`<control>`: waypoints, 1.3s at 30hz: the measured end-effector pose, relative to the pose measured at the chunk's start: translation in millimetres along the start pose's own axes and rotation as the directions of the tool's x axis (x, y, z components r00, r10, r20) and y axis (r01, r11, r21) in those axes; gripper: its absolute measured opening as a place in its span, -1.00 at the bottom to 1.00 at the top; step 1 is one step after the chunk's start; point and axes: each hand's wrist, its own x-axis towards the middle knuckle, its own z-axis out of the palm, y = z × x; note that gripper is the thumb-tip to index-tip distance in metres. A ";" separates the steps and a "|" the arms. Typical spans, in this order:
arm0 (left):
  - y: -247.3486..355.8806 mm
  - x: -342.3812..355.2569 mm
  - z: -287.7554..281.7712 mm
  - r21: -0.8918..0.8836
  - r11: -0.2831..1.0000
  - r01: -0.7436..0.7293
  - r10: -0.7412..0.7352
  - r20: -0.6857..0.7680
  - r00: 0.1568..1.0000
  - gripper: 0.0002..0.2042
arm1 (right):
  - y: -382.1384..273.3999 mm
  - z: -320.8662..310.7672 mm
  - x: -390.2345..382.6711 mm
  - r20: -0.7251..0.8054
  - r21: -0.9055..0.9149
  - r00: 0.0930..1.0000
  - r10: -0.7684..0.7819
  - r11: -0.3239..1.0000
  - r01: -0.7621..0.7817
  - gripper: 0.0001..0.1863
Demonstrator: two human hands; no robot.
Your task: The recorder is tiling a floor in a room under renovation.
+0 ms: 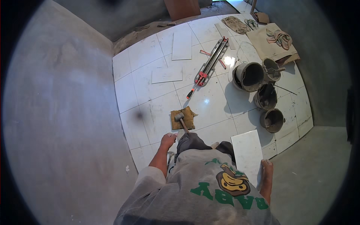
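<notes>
My right hand [267, 164] grips the right edge of a white rectangular tile [247, 148], which is held at my right side. Part of that tile is hidden behind my shirt. My left hand [168, 140] is closed, beside my left knee; a small pale bit shows at its fingertips, too small to name. Just beyond the knee lies a mallet [180, 117], its head resting on a yellowish-brown sponge-like pad [189, 111] and its handle pointing toward me.
A red and black tile cutter [212, 62] lies ahead on the tiled floor [153, 112]. Loose tiles [167, 75] rest left of it. Several mortar-stained buckets [273, 120] stand on the right. Cardboard [264, 43] bears a cloth [279, 39]. Grey walls [67, 112] rise at the sides.
</notes>
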 end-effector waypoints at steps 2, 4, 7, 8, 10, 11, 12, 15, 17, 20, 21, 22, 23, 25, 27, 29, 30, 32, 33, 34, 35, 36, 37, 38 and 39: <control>-8.1 8.0 -14.7 -0.004 0.999 0.053 -0.053 -0.003 0.999 -0.59 | -2.0 9.7 3.8 0.010 -0.021 1.000 -0.007 1.000 0.007 -0.76; -23.7 17.4 -36.6 0.000 0.999 0.038 -0.038 0.018 0.999 -0.59 | -2.9 29.9 5.0 0.025 -0.041 0.999 -0.020 0.999 0.022 -0.76; -52.7 36.4 -70.3 0.050 0.993 0.110 -0.112 0.028 0.993 -0.58 | -22.7 65.2 -5.8 -0.025 0.000 0.995 -0.102 0.995 0.102 -0.71; -59.9 39.4 -85.5 0.040 0.993 0.113 -0.114 0.028 0.993 -0.58 | -39.6 77.4 -14.9 -0.007 -0.026 0.995 -0.099 0.995 0.099 -0.72; -73.6 46.6 -119.5 -0.052 0.990 0.131 -0.133 -0.036 0.990 -0.60 | -76.3 106.1 -33.4 0.017 -0.060 0.995 -0.102 0.993 0.103 -0.72; -74.0 51.0 -137.9 -0.124 0.983 0.136 -0.138 -0.008 0.990 -0.63 | -95.1 123.5 -41.1 0.021 -0.043 0.995 -0.097 0.994 0.098 -0.72; -75.2 54.3 -156.5 -0.133 0.981 0.141 -0.144 -0.013 0.990 -0.63 | -107.3 139.0 -45.4 0.029 -0.027 0.995 -0.092 0.995 0.093 -0.73; -70.5 60.5 -204.8 -0.192 0.968 0.162 -0.182 -0.088 0.979 -0.64 | -105.1 160.2 -21.3 0.050 -0.112 0.976 -0.211 0.970 0.215 -0.74; -75.2 58.6 -233.6 -0.281 0.946 0.161 -0.208 -0.145 0.967 -0.65 | -132.4 186.7 -20.0 0.084 -0.103 0.977 -0.194 0.974 0.202 -0.74; -95.6 56.5 -263.3 -0.413 0.903 0.119 -0.222 -0.212 0.952 -0.68 | -166.4 222.4 -8.2 0.149 -0.065 0.973 -0.173 0.981 0.185 -0.74; -107.3 57.5 -265.7 -0.436 0.892 0.118 -0.235 -0.225 0.945 -0.68 | -174.9 232.8 -3.1 0.181 -0.036 0.968 -0.173 0.983 0.182 -0.74; -119.1 56.6 -269.7 -0.455 0.882 0.119 -0.250 -0.240 0.938 -0.68 | -186.8 246.0 -1.0 0.191 -0.039 0.968 -0.164 0.984 0.174 -0.74; -127.1 55.7 -272.5 -0.416 0.883 0.218 -0.326 -0.211 0.922 -0.68 | -201.3 258.5 -0.4 0.210 -0.039 0.967 -0.146 0.987 0.157 -0.74; -141.1 50.0 -270.2 -0.424 0.856 0.298 -0.389 -0.147 0.909 -0.68 | -214.8 276.9 12.0 0.201 -0.090 0.965 -0.168 0.978 0.189 -0.75; -141.1 47.4 -265.6 -0.423 0.822 0.381 -0.452 -0.078 0.889 -0.67 | -228.1 295.8 22.7 0.214 -0.061 0.965 -0.150 0.984 0.166 -0.75; -132.3 41.8 -262.9 -0.455 0.760 0.463 -0.542 -0.051 0.839 -0.66 | -240.8 312.6 39.4 0.229 -0.038 0.965 -0.127 0.989 0.139 -0.75; -132.5 49.9 -262.0 -0.447 0.756 0.478 -0.552 -0.042 0.833 -0.66 | -246.6 321.6 52.2 0.222 -0.081 0.965 -0.137 0.984 0.158 -0.76; -127.3 72.3 -264.4 -0.475 0.727 0.496 -0.581 -0.039 0.813 -0.64 | -269.5 339.6 69.6 0.214 -0.142 0.966 -0.147 0.973 0.180 -0.77; -125.0 87.1 -269.9 -0.474 0.718 0.510 -0.589 -0.024 0.808 -0.64 | -281.2 350.9 77.6 0.207 -0.128 0.972 -0.109 0.982 0.138 -0.78; -117.4 102.7 -276.9 -0.548 0.670 0.501 -0.585 0.024 0.810 -0.63 | -292.8 361.5 90.9 0.203 -0.115 0.977 -0.065 0.989 0.090 -0.78; -109.1 119.9 -280.8 -0.616 0.614 0.493 -0.579 0.074 0.812 -0.63 | -304.6 372.7 105.7 0.199 -0.134 0.979 -0.047 0.988 0.075 -0.78; -100.3 141.2 -283.4 -0.611 0.601 0.516 -0.592 0.093 0.800 -0.63 | -316.6 384.2 121.5 0.203 -0.167 0.979 -0.033 0.984 0.068 -0.78; -80.7 160.0 -293.1 -0.557 0.669 0.493 -0.554 0.069 0.830 -0.64 | -328.1 392.7 134.2 0.207 -0.201 0.978 -0.013 0.978 0.055 -0.78; -64.1 178.6 -304.0 -0.495 0.731 0.471 -0.516 0.052 0.855 -0.66 | -339.2 402.0 144.9 0.199 -0.224 0.980 0.019 0.974 0.027 -0.78; -53.8 197.6 -308.7 -0.524 0.710 0.469 -0.516 0.066 0.854 -0.64 | -353.2 411.1 156.4 0.220 -0.230 0.976 -0.002 0.972 0.053 -0.78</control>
